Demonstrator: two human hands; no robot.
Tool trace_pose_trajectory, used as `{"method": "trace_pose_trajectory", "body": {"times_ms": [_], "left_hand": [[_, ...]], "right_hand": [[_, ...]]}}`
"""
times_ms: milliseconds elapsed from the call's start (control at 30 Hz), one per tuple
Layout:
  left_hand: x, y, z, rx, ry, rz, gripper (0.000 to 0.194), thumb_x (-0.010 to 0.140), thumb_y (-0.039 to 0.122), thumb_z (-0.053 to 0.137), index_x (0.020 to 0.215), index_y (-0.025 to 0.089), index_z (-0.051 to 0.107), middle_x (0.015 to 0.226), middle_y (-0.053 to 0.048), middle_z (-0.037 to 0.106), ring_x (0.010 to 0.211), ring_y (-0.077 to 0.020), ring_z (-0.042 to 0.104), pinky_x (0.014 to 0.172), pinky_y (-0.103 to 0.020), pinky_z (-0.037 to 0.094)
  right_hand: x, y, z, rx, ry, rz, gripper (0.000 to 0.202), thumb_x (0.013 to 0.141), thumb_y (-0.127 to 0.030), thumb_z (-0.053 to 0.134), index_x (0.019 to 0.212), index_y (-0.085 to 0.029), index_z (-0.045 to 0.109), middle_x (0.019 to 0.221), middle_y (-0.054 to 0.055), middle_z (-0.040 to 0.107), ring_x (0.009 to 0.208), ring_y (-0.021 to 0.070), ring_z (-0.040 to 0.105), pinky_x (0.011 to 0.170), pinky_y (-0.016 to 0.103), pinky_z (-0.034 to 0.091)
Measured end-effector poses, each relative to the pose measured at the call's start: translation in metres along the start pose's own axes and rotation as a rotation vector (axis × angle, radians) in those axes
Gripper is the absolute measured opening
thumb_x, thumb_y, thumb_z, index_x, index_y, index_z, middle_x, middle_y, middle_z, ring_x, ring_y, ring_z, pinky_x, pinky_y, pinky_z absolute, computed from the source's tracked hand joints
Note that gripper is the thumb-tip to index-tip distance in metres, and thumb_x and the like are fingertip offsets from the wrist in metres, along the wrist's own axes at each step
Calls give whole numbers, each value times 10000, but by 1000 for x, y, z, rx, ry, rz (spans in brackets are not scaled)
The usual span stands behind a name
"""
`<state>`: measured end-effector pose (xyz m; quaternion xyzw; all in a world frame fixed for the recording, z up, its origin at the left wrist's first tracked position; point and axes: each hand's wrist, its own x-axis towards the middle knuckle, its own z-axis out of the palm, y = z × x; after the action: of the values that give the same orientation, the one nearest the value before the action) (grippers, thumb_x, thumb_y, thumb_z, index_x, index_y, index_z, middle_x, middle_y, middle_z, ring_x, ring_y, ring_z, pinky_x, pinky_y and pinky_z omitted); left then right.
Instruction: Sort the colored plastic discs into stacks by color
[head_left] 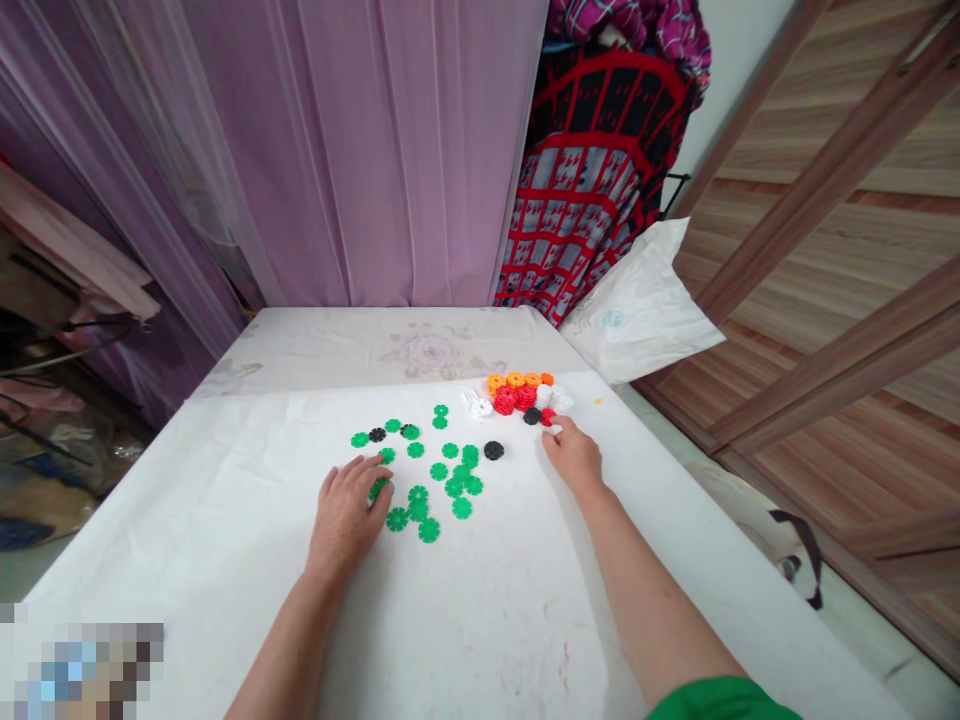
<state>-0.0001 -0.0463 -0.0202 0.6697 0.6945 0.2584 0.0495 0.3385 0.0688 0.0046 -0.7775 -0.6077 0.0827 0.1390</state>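
Observation:
Several green notched discs [428, 530] lie scattered over the middle of the white-covered table [465, 640]. My left hand [349, 510] rests at their left side, its fingers apart, touching green discs near the fingertips and thumb. My right hand [574, 455] is at the right, its fingertips at a red disc [548, 417] beside a black disc [532, 416]; whether it grips the disc is too small to tell. Stacks of orange discs [515, 381], red discs [505, 401] and white discs [481, 408] stand just beyond. Another black disc [493, 451] lies between the hands.
A flowered cloth [337, 345] covers the table's far end, with a purple curtain [360, 150] behind. A white plastic bag [645, 310] hangs by the far right edge. Wooden cabinet doors [840, 250] stand at the right. A small yellow piece [598, 401] lies near the right edge.

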Motion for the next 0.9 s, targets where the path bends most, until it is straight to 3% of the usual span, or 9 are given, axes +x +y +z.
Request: {"method": "trace_pose_trajectory", "body": {"times_ms": [333, 900], "left_hand": [[1, -1, 0, 10, -1, 14, 252, 893, 340, 492, 975, 284, 725, 1304, -65, 701, 1283, -312, 588, 1112, -594, 384], [1, -2, -1, 16, -13, 8, 272, 906, 369, 465, 968, 293, 719, 1307, -55, 700, 1292, -310, 581, 1115, -593, 377]], "right_hand": [[-8, 6, 7, 39, 47, 36, 332, 924, -309, 515, 1216, -240, 656, 872, 20, 758, 852, 204, 680, 721, 276, 429], [0, -8, 0, -26, 12, 172, 438, 912, -384, 498, 1291, -255, 674, 1120, 104, 756, 1046, 246, 700, 816, 309, 519]]}}
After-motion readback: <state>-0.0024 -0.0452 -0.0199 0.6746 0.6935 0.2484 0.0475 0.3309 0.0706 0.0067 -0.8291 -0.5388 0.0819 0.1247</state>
